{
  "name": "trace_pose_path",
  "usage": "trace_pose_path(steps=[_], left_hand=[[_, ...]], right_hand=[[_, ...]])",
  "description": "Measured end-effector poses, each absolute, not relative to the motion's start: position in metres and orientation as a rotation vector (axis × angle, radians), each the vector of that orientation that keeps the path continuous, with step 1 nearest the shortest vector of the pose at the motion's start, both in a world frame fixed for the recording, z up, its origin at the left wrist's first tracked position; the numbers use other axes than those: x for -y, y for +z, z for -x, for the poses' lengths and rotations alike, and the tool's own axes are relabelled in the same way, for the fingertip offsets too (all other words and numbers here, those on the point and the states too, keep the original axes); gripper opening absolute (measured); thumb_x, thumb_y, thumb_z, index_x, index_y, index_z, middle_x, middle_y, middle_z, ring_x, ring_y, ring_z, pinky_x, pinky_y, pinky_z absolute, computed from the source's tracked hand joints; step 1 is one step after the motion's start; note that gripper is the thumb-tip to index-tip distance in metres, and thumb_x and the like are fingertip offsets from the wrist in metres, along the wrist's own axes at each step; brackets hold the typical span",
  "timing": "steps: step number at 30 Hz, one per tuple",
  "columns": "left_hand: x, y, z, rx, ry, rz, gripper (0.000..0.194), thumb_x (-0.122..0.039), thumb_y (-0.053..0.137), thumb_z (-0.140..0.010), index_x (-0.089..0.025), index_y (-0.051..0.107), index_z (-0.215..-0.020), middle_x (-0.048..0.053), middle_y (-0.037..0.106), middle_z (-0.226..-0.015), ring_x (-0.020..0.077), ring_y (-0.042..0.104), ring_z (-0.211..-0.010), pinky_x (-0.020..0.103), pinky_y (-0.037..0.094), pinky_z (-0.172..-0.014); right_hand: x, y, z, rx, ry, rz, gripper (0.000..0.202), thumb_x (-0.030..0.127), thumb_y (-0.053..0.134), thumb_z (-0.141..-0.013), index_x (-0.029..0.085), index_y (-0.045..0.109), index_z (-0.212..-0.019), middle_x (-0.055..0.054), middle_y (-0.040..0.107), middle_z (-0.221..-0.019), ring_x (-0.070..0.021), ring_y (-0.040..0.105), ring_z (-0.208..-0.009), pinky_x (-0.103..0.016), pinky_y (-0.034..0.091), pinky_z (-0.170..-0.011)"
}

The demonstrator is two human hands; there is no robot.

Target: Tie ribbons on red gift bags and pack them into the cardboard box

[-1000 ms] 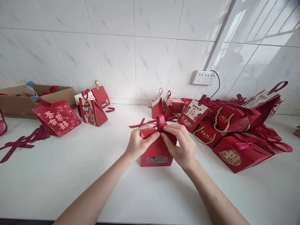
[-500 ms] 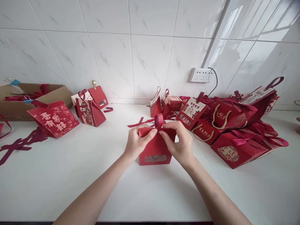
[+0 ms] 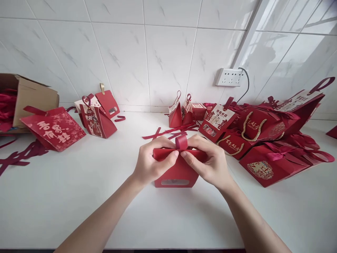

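A red paper gift box (image 3: pixel 175 173) stands upright on the white table in front of me, its small clear window facing me. A dark red ribbon loop (image 3: pixel 181 142) rises from the middle of its top edge. My left hand (image 3: pixel 155 160) pinches that edge just left of the loop, thumb in front and fingers behind. On the right of the loop my right hand (image 3: pixel 207 158) pinches the same edge, its thumb close to the other thumb. The fingertips behind the box are hidden.
Red gift boxes (image 3: pixel 265 151) are piled at the right. Loose ribbons (image 3: pixel 171 133) lie behind my hands near several small boxes (image 3: pixel 175 114). To the left are a patterned box (image 3: pixel 56 128), more boxes (image 3: pixel 97 121) and a cardboard carton (image 3: pixel 37 98). A power strip (image 3: pixel 229 77) is on the tiled wall.
Both hands have kept their pinch and moved slightly lower with the top edge, which looks flatter and wider. The carton at the left has shifted and turned. The view has tilted slightly.
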State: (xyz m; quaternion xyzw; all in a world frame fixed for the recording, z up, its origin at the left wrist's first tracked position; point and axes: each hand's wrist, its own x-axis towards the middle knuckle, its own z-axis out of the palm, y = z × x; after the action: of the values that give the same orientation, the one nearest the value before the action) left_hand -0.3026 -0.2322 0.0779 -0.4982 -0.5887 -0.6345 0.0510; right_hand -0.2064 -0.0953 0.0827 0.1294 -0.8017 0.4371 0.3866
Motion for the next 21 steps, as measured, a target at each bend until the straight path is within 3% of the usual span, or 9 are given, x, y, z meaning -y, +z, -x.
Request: trace_pose_path(steps=[6,14,21], left_hand=[[0.228,0.078,0.297,1.757,-1.937,1.528,0.012,-0.007,0.063,-0.071,-0.018,0.068,-0.071,-0.001,0.064,-0.067,0.0101,0.059,-0.062,0.021,0.05,-0.058],[0.227,0.077,0.293,1.808,-2.027,1.518,0.01,-0.011,0.062,-0.073,-0.018,0.064,-0.067,-0.002,0.059,-0.062,0.008,0.055,-0.057,0.02,0.046,-0.054],[0.225,0.076,0.293,1.936,-2.023,1.411,0.012,-0.024,0.066,-0.076,-0.019,0.064,-0.065,-0.001,0.063,-0.064,0.0107,0.057,-0.058,0.023,0.048,-0.055]], right_hand=[[0.097,0.089,0.203,1.971,1.21,-0.314,0.01,0.017,0.065,-0.082,0.024,0.068,-0.089,-0.001,0.061,-0.085,-0.014,0.057,-0.081,-0.028,0.049,-0.072],[0.107,0.086,0.201,1.864,1.456,-0.124,0.004,0.021,0.062,-0.083,0.021,0.064,-0.08,0.0,0.06,-0.08,-0.012,0.057,-0.076,-0.023,0.047,-0.064],[0.107,0.088,0.203,1.916,1.308,-0.082,0.009,0.026,0.061,-0.084,0.021,0.062,-0.077,0.0,0.061,-0.076,-0.0129,0.057,-0.073,-0.025,0.047,-0.063]])
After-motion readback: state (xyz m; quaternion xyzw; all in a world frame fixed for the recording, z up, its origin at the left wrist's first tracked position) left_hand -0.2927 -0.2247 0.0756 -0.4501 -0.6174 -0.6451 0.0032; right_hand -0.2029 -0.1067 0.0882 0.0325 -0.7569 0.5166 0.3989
